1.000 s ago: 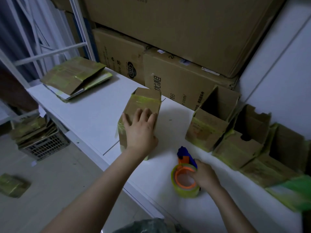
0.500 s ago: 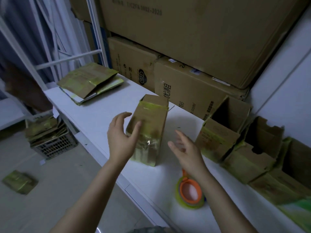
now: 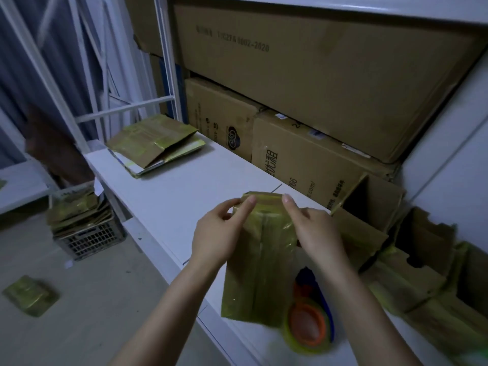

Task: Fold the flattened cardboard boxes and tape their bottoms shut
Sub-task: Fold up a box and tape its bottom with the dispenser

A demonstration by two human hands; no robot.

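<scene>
We hold the small cardboard box between both hands above the front part of the white desk. Its broad face, covered in yellowish tape, is turned toward us. Our left hand pinches the upper left corner with thumb and fingers, and our right hand curls its fingers round the upper right edge. We cannot tell whether the lower end of the box touches the desk.

Just beside that lower end, to the right, the tape roll with its orange core lies on the desk. Further right, folded boxes stand in a row with their open sides showing. A stack of flattened boxes lies at the far left end of the desk. Large cartons are piled behind. On the floor a crate carries more flattened boxes, and one flattened piece lies apart.
</scene>
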